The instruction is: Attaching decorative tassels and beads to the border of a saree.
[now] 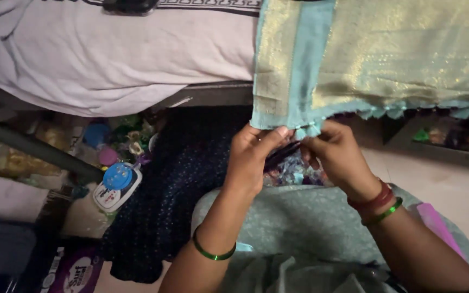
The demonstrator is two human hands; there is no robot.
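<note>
Shimmery gold-and-teal woven silk cloth (386, 59) far right, metallic sheen. Matt off-white cotton sheet (109, 59) far left. Glossy green glass-like bangles (213, 253) near. Dark sequinned navy fabric (175, 190), sparkly, rough.

A thin green bangle (213, 252) circles the left wrist; red and green bangles (378, 203) circle the right, arms bare.

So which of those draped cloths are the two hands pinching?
The shimmering gold cloth with pale blue border, on the right; the plain white cloth lies untouched, left.

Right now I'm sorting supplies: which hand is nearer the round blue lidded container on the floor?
Left hand: the blue container lies off to its left. Right hand is farther right.
</note>
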